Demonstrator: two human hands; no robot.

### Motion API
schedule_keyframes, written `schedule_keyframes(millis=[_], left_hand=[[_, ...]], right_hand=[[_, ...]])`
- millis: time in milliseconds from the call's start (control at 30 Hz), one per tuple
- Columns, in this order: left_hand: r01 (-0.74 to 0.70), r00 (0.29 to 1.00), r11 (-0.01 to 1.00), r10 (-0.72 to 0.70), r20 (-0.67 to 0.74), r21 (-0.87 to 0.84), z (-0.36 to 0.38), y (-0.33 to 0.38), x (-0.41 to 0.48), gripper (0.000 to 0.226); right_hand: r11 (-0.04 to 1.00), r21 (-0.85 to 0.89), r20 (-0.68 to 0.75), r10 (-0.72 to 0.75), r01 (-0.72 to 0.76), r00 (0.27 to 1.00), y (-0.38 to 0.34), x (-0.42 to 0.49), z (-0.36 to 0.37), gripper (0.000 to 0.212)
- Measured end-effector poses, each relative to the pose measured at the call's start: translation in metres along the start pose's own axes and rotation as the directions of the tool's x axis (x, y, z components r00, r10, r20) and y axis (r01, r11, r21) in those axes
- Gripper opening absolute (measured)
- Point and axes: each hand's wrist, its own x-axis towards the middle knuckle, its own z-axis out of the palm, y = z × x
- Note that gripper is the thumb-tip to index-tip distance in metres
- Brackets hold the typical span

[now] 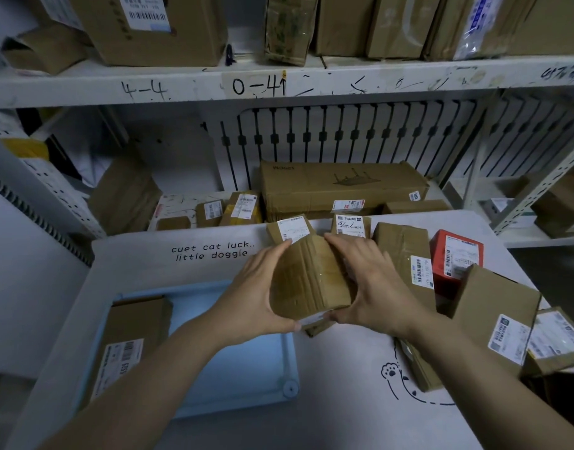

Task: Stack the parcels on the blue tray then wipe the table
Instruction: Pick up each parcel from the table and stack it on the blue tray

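Both my hands hold a brown cardboard parcel (308,277) just above the white table, at the right edge of the blue tray (246,362). My left hand (259,287) grips its left side and my right hand (373,284) grips its right side. One flat brown parcel (133,339) with a white label lies on the tray's left part. Several more parcels lie on the table to the right, among them a red box (456,258) and a labelled brown box (496,316).
The white table (328,401) bears printed text and a cat drawing. Behind it stand white shelves (279,82) loaded with cardboard boxes, and a long carton (341,186) lies just past the table's far edge. More small parcels sit beside it.
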Motion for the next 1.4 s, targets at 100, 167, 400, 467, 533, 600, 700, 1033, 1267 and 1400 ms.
schedule_keyframes(millis=[100, 167, 400, 467, 533, 600, 700, 1033, 1267, 1400], left_hand=[[0.036, 0.999, 0.995, -0.039, -0.032, -0.092, -0.003, -0.005, -0.002, 0.120], [0.076, 0.996, 0.983, -0.081, -0.022, -0.168, -0.007, -0.011, -0.004, 0.119], [0.131, 0.991, 0.933, -0.114, 0.069, -0.336, -0.014, -0.017, -0.010, 0.122], [0.153, 0.988, 0.913, -0.132, 0.080, -0.377, -0.013, -0.016, -0.011, 0.123], [0.164, 0.986, 0.895, -0.141, 0.087, -0.414, -0.013, -0.016, -0.012, 0.121], [0.169, 0.985, 0.880, -0.144, 0.091, -0.444, -0.013, -0.017, -0.012, 0.120], [0.172, 0.985, 0.858, -0.138, 0.106, -0.484, -0.015, -0.018, -0.014, 0.113], [0.254, 0.967, 0.855, -0.213, 0.139, -0.451, -0.015, -0.026, -0.016, 0.129], [0.131, 0.988, 0.955, -0.148, -0.045, -0.265, -0.016, -0.017, -0.009, 0.130], [0.043, 0.998, 0.987, -0.048, -0.027, -0.153, -0.010, -0.011, -0.004, 0.125]], right_hand=[[0.997, 0.073, -0.030, 0.007, -0.004, 1.000, 0.000, -0.002, -0.003, 0.124], [0.980, 0.190, -0.064, 0.079, -0.066, 0.995, 0.004, -0.005, -0.001, 0.125], [0.686, 0.670, 0.166, 0.233, -0.283, 0.958, 0.015, -0.018, 0.002, 0.117], [0.651, 0.690, 0.223, 0.225, -0.316, 0.949, 0.013, -0.020, 0.006, 0.107], [0.613, 0.706, 0.268, 0.231, -0.354, 0.935, 0.010, -0.020, 0.009, 0.099], [0.605, 0.705, 0.289, 0.232, -0.370, 0.929, 0.010, -0.020, 0.009, 0.094], [0.590, 0.706, 0.311, 0.241, -0.393, 0.920, 0.015, -0.021, 0.008, 0.085], [0.623, 0.659, 0.302, 0.296, -0.423, 0.906, 0.016, -0.018, 0.010, 0.113], [0.969, 0.146, 0.067, 0.189, -0.197, 0.980, 0.007, -0.006, 0.006, 0.125], [0.996, -0.080, 0.035, 0.051, -0.048, 0.998, 0.002, 0.001, 0.008, 0.127]])
